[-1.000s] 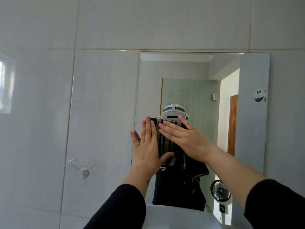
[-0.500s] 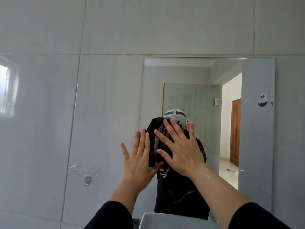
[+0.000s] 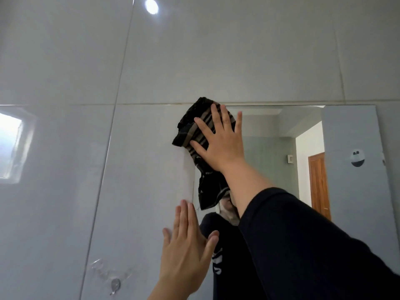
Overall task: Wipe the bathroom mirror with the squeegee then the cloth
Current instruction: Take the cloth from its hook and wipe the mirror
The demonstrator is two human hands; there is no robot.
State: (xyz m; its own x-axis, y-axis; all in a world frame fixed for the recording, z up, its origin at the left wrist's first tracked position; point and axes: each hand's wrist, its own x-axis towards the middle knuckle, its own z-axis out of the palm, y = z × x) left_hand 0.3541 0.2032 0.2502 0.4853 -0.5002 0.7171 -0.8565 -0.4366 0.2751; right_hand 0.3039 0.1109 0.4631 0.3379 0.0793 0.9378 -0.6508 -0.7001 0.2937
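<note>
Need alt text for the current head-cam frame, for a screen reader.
A right hand presses a dark striped cloth flat against the top left corner of a wall mirror. The left hand lies open and flat lower down, at the mirror's left edge. Grey wall tiles surround the mirror, and a small hook is stuck on the tiles at the lower left.

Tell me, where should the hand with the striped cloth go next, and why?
Probably sideways along the top edge, toward the right. The right hand presses the cloth flat at the upper left corner of the mirror, so the rest of that top strip looks not yet wiped. The left hand rests open lower on the mirror's left edge, likely as a brace.
</note>
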